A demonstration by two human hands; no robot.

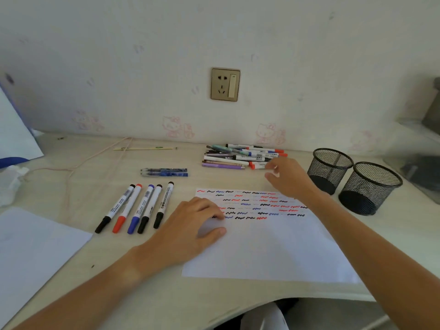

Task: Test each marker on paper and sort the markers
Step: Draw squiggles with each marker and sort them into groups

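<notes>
From the head camera, a sheet of test paper lies flat on the pale worktop, its upper part covered with rows of short red, blue and black squiggles. The left hand rests on the paper's left edge, palm down, its fingers loosely bent and pressing the sheet, with nothing held in them.

The right hand reaches past the top of the paper to the pile of markers and pens that lies near the wall. Its fingertips are at the white barrel of a red-capped marker at the front of the pile; the hand is blurred, so it seems to be pinching that marker, but a firm grip cannot be confirmed.

To the left of the paper, five markers lie side by side in a tidy row, caps toward the person: black, red, blue, black, black. Behind that row lie two blue pens, touching each other. Two black mesh cups stand just beside each other to the right of the paper. A second sheet lies at the worktop's left edge, and a wall socket sits above the pile.
</notes>
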